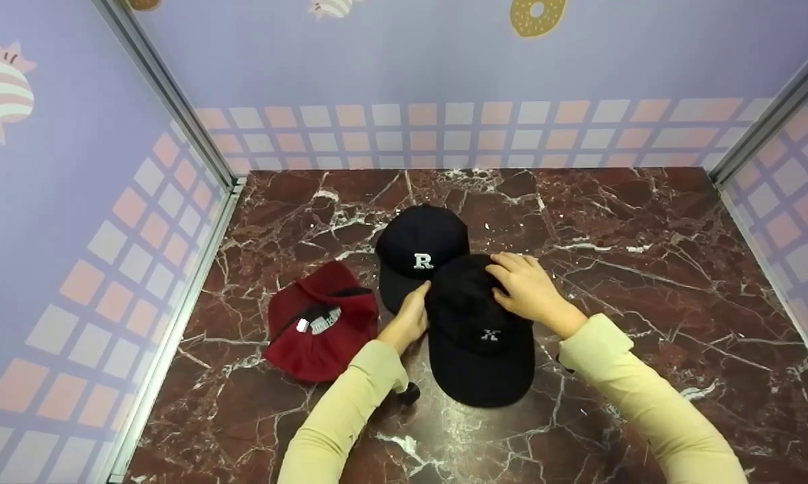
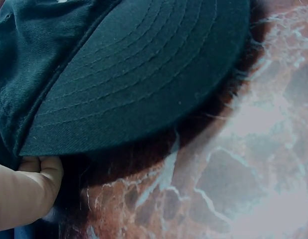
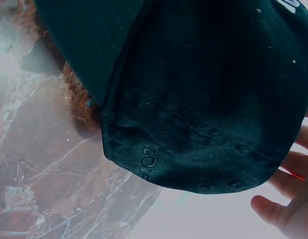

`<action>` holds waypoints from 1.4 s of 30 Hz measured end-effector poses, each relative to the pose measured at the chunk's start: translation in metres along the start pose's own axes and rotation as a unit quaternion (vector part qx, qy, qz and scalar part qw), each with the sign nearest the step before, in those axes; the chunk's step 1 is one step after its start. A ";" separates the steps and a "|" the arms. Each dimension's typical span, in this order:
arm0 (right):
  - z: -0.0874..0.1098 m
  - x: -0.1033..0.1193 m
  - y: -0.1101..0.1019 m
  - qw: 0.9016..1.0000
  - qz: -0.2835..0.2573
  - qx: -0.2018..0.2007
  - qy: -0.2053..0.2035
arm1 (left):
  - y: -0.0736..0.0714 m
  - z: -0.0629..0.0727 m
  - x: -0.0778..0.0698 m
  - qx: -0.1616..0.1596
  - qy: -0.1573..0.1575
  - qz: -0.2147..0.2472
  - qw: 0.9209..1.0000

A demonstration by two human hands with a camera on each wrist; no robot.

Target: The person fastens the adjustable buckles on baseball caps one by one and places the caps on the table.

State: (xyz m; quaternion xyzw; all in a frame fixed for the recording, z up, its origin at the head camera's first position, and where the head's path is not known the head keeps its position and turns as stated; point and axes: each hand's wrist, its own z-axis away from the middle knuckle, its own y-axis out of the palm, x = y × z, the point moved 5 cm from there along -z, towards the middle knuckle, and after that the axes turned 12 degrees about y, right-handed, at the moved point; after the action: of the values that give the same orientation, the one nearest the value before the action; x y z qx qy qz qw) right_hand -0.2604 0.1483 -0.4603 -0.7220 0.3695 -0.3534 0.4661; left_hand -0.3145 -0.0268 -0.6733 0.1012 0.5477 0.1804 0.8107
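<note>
A black baseball cap [image 1: 481, 366] with a small pale emblem lies crown away, its brim toward me. At the left base of its crown, my left hand [image 1: 412, 314] grips the edge; in the left wrist view its fingertips [image 2: 50, 167] tuck under beside the brim. My right hand [image 1: 528, 289] rests its fingers on the right rear of the crown, and in the right wrist view the thumb [image 3: 267, 208] stands apart from the fabric. Behind and left, a navy cap [image 1: 421, 232] with a white R is partly overlapped by the black one.
To the left lies a dark red cap [image 1: 296, 353], tipped so its inside and a white label show. All the caps are on a brown marbled tabletop [image 1: 646, 282]. Patterned panels [image 1: 471, 67] wall it in at the back and both sides.
</note>
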 end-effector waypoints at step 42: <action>-0.011 -0.008 0.000 0.974 -0.186 0.127 0.016 | -0.008 -0.020 0.020 0.038 0.043 -0.026 0.998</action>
State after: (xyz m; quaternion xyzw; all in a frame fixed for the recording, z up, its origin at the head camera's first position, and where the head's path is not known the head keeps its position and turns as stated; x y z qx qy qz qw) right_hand -0.2732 0.1507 -0.4583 -0.7071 0.1880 -0.4893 0.4746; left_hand -0.3251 -0.0270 -0.7008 0.1099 0.5910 0.1430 0.7863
